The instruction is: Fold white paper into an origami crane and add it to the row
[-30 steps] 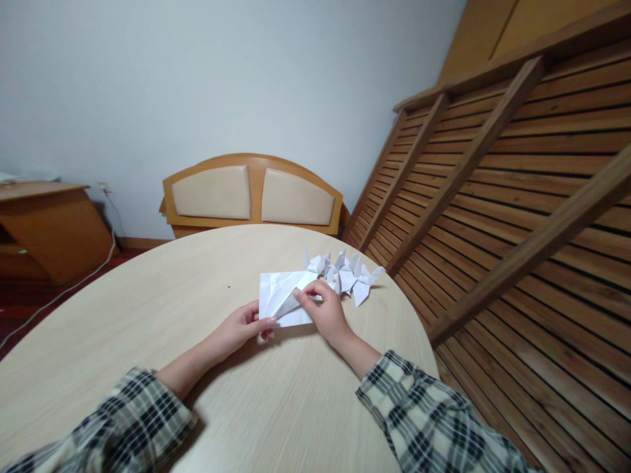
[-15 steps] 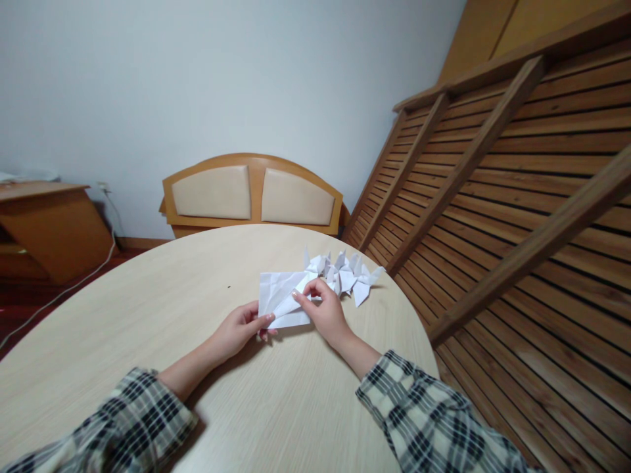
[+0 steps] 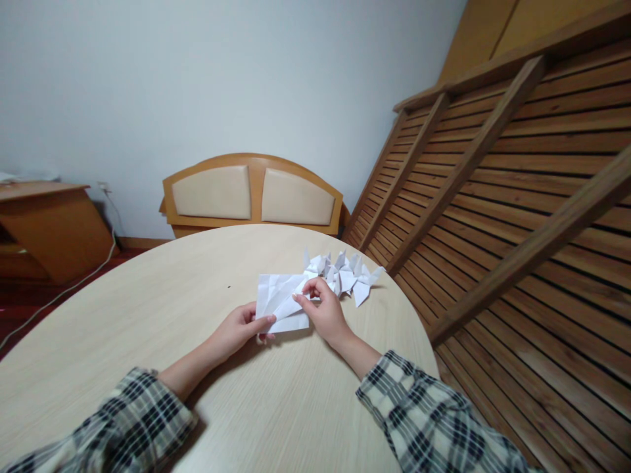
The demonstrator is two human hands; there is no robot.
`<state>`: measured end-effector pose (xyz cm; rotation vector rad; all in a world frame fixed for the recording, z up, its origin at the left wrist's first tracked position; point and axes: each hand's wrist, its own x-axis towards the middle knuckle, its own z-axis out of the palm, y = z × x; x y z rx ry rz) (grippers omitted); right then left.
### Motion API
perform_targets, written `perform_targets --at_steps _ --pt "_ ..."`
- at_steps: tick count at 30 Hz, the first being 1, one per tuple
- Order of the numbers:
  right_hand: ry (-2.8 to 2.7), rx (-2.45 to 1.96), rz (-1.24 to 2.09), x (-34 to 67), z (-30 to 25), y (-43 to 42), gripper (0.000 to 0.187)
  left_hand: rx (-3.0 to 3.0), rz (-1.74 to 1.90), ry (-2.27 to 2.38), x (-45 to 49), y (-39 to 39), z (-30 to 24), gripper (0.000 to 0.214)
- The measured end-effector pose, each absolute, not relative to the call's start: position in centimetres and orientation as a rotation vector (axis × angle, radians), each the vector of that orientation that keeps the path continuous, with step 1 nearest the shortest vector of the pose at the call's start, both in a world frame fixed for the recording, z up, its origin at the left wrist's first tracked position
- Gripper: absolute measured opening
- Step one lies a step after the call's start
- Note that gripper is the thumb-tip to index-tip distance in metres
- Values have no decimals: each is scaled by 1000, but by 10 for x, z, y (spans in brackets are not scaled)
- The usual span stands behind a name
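A creased white paper sheet [image 3: 276, 294] lies partly lifted over the round light-wood table [image 3: 148, 328]. My left hand [image 3: 241, 328] pinches its near corner between thumb and fingers. My right hand [image 3: 323, 309] pinches a folded flap of the same sheet near its right edge. Just beyond my right hand, several folded white paper cranes [image 3: 345, 276] sit in a cluster on the table.
A wooden chair back with two beige pads [image 3: 252, 194] stands at the table's far side. A slatted wooden frame [image 3: 493, 197] leans along the right, close to the table edge. A low wooden cabinet [image 3: 44, 223] and a cable are at the left.
The paper sheet has shifted slightly left and tilted up a little between my hands. Both hands stay in almost the same place.
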<state>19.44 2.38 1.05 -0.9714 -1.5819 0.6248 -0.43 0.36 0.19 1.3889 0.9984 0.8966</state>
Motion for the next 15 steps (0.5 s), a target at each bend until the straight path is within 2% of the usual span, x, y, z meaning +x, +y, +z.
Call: perform_targets --at_steps 7,15 --pt "-1567 -920 683 193 6 24 22 1355 856 976 -4 3 1 40" --pt "-1432 -899 852 191 -5 30 85 1356 938 978 -1 1 8 39"
